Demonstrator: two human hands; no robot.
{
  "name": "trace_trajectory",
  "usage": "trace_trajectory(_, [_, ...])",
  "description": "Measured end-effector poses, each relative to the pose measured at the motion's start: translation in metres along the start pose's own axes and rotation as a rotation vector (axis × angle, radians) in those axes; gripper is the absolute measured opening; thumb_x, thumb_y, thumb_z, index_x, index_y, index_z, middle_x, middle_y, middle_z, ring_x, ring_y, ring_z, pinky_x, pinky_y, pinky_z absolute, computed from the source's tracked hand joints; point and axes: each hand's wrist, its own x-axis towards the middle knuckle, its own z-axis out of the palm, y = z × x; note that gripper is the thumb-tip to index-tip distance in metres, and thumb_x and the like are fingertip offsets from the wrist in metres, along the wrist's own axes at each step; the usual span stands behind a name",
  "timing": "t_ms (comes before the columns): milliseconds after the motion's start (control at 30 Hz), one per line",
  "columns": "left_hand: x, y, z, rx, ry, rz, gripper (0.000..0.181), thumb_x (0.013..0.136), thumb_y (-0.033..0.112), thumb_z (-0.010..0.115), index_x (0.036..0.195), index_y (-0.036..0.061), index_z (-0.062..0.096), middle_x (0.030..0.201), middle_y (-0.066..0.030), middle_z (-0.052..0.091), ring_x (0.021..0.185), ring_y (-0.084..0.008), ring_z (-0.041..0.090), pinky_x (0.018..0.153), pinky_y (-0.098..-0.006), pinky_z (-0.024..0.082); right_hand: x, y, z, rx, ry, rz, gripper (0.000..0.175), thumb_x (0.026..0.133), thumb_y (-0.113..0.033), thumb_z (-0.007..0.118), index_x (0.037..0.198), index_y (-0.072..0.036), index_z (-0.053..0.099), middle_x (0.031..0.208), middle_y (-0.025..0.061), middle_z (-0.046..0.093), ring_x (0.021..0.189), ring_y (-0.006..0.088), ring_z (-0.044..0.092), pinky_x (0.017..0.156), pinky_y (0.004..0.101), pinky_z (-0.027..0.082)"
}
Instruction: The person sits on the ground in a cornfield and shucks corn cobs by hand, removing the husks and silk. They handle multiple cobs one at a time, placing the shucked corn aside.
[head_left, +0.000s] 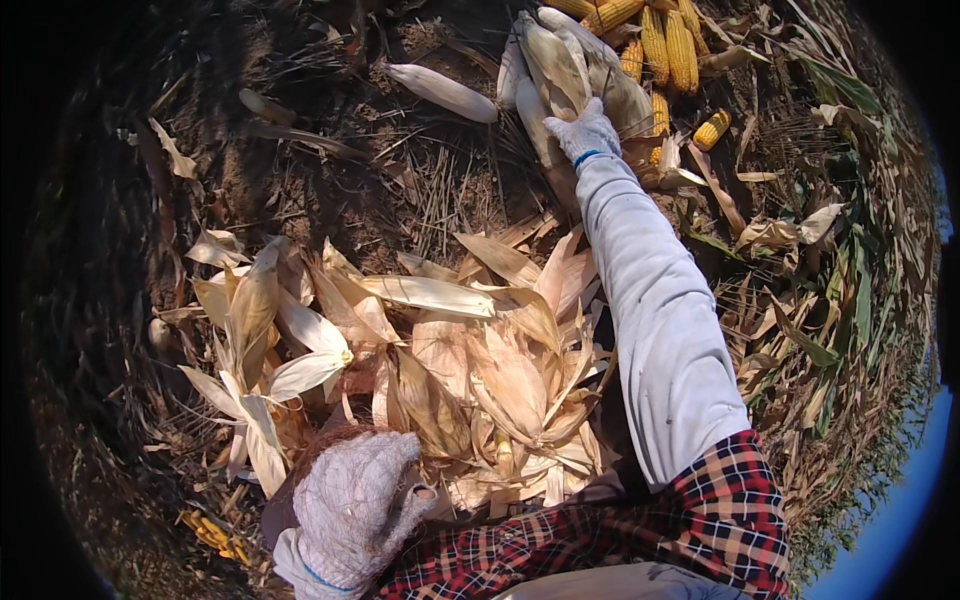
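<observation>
My right hand (586, 133), in a white knit glove, reaches out to a heap of corn ears in pale dry husks (555, 64) at the top. Its fingers touch the near side of the heap; whether they grip an ear is hidden. My left hand (356, 491), gloved too and covered with fine corn silk, rests low near my body with its fingers curled. No ear shows in it, but its palm is turned out of sight. Between the hands lies a pile of loose, peeled corn husks (510, 367).
Husked yellow corn cobs (667, 49) are heaped at the upper right, with a short cob (712, 130) apart. One pale ear (442, 91) lies on the soil left of the heap. More yellow cobs (216, 536) show at lower left. Dry stalks and leaves (832, 300) line the right side.
</observation>
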Motion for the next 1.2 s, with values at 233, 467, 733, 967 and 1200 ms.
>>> trace_trajectory(233, [-0.008, 0.002, 0.008, 0.018, 0.003, -0.003, 0.055, 0.085, 0.033, 0.082, 0.132, 0.0102, 0.065, 0.121, -0.0116, 0.070, 0.111, -0.0329, 0.067, 0.094, -0.0452, 0.052, 0.009, 0.016, 0.007, 0.579, -0.191, 0.051, 0.080, 0.083, -0.056, 0.078, 0.148, -0.016, 0.054, 0.129, 0.0192, 0.068, 0.110, 0.0330, 0.069, 0.091, 0.0448, 0.053])
trace_trajectory(467, [-0.011, 0.004, 0.026, 0.030, 0.171, 0.105, 0.053, 0.087, 0.030, 0.081, 0.132, 0.0088, 0.063, 0.120, -0.0140, 0.070, 0.110, -0.0338, 0.068, 0.095, -0.0455, 0.053, -0.088, 0.049, -0.034, 1.182, -0.547, 0.061, 0.057, 0.085, -0.053, 0.079, 0.125, -0.014, 0.068, 0.099, 0.0045, 0.071, 0.073, 0.0160, 0.064, 0.057, 0.0311, 0.049])
trace_trajectory(733, [0.016, -0.030, 0.039, 0.224, 0.850, 0.121, 0.075, 0.073, 0.020, 0.091, 0.140, 0.0066, 0.059, 0.138, -0.0187, 0.062, 0.128, -0.0383, 0.060, 0.109, -0.0475, 0.048, -0.188, 0.058, -0.165, 0.783, -0.947, -0.449, 0.077, 0.075, -0.042, 0.083, 0.135, 0.000, 0.063, 0.112, 0.0090, 0.071, 0.096, 0.0158, 0.066, 0.086, 0.0289, 0.053])
trace_trajectory(967, [0.031, -0.043, 0.036, 0.310, 0.673, 0.222, 0.064, 0.071, 0.012, 0.084, 0.131, 0.0138, 0.063, 0.121, -0.0126, 0.071, 0.114, -0.0351, 0.067, 0.103, -0.0505, 0.050, -0.282, 0.082, -0.215, 0.516, -0.978, -0.703, 0.091, 0.071, -0.048, 0.084, 0.141, 0.004, 0.058, 0.130, 0.0135, 0.067, 0.118, 0.0198, 0.060, 0.107, 0.0340, 0.044])
trace_trajectory(1200, [0.032, -0.030, 0.077, -0.014, 0.546, -0.030, 0.037, 0.085, 0.030, 0.079, 0.112, 0.0118, 0.061, 0.098, -0.0192, 0.073, 0.095, -0.0410, 0.071, 0.077, -0.0497, 0.056, -0.321, 0.083, -0.204, 1.624, -0.544, -0.575, 0.080, 0.104, -0.065, 0.046, 0.144, 0.003, 0.053, 0.129, 0.0176, 0.068, 0.111, 0.0278, 0.069, 0.099, 0.0435, 0.056])
